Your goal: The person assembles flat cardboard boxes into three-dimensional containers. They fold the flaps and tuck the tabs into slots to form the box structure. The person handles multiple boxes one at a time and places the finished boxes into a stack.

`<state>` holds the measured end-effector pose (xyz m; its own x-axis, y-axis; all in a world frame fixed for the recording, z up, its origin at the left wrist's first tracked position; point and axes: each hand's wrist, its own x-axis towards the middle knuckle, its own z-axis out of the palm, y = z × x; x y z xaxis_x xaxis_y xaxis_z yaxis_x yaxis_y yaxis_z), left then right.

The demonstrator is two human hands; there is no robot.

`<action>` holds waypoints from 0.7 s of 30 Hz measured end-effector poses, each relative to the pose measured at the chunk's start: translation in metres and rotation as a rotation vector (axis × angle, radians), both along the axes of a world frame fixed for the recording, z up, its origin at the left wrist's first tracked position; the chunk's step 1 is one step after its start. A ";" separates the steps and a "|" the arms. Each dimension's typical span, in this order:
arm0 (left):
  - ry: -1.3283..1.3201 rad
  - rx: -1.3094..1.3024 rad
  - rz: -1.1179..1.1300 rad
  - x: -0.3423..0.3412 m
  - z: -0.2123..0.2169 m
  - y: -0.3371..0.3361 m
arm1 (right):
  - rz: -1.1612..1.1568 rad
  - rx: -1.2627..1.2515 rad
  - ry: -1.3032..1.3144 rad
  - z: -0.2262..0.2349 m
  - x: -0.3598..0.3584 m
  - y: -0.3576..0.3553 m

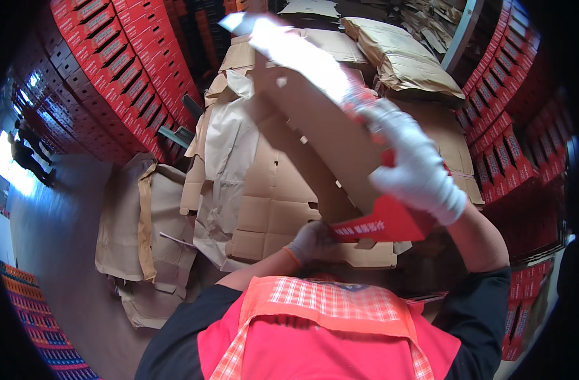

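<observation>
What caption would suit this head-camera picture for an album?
Gloved left hand and right hand hold up a flat red-printed cardboard carton blank above piled blanks, between stacked red boxes.

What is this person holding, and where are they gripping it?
A flat box blank: right hand on its red edge, left hand at its near bottom edge.

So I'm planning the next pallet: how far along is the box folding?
Done: red boxes stand stacked along both sides. In hand: the left hand and right hand hold one flat carton blank, not yet folded. Left: the heap of flat blanks below.
</observation>
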<state>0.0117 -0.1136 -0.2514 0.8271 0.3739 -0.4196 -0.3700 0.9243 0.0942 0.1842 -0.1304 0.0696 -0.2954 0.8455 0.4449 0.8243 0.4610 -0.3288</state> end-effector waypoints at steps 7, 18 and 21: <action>1.038 2.531 0.049 -0.040 0.107 -0.030 | -0.291 0.342 -0.005 -0.043 -0.026 0.045; 1.105 2.805 0.032 -0.004 0.267 0.058 | -0.207 0.237 0.203 -0.045 0.017 -0.004; 1.062 2.833 -0.061 0.008 0.271 0.067 | -0.309 0.167 0.151 -0.048 0.039 -0.011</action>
